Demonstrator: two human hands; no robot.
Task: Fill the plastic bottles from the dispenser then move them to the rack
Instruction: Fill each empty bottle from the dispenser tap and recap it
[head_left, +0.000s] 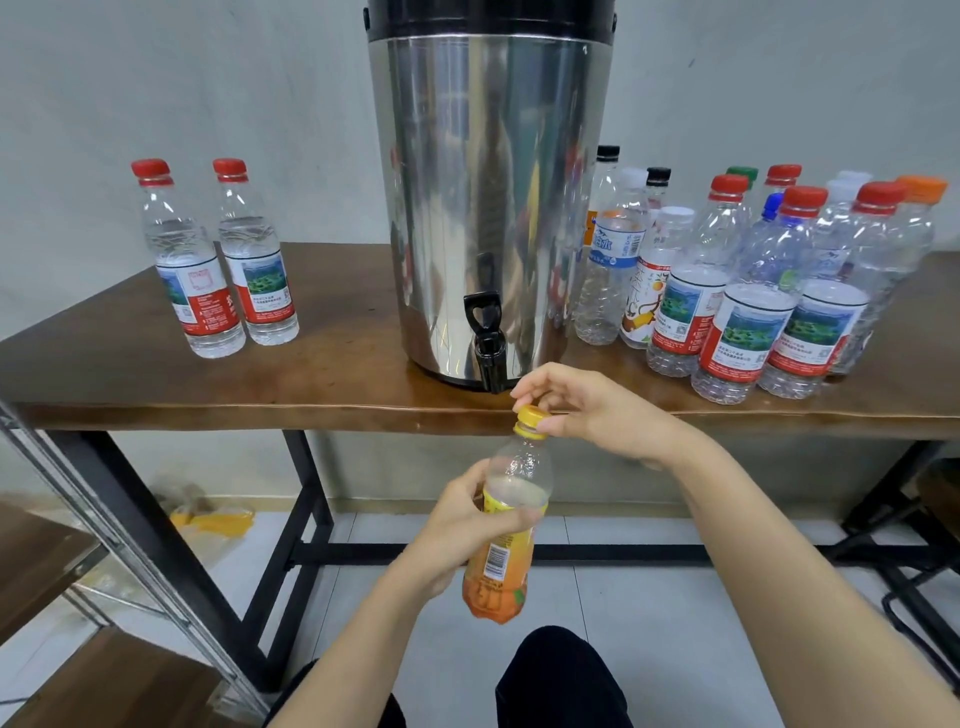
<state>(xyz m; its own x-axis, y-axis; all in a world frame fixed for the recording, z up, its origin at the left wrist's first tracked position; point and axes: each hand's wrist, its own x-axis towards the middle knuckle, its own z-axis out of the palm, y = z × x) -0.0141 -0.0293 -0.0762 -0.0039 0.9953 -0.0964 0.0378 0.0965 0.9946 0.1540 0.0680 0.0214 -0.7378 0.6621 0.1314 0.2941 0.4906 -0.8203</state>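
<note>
Legs: two black-trousered knees (556, 675) at the bottom edge, above pale floor tiles (649, 597).
Held bottle: one clear plastic bottle with an orange-yellow label (517, 467), tilted with its top leaning away, in the air just below the table's front edge; how full it is cannot be told.
Left hand: the left hand (462, 525) is wrapped round the bottle's middle, thumb across the near side and fingers curled behind.
Right hand: the right hand (587, 410) is above it, with thumb and fingertips pinching the yellow screw cap (531, 417), which sits on the neck.
Dispenser: one tall stainless-steel drum dispenser (488, 182) stands on the brown wooden table (337, 384); its black tap (485, 332) is at the front edge, just beyond the cap.
Left group: two red-capped water bottles (208, 291), upright, side by side, apparently full, well left of the dispenser.
Right group: a crowd of empty clear bottles (737, 312). Caps: four red, two black, one green, one blue, one orange, several white. Overlap hides the exact total.
Rack: one metal-framed rack with wooden shelves (119, 545) at lower left, apart from the held bottle.
</note>
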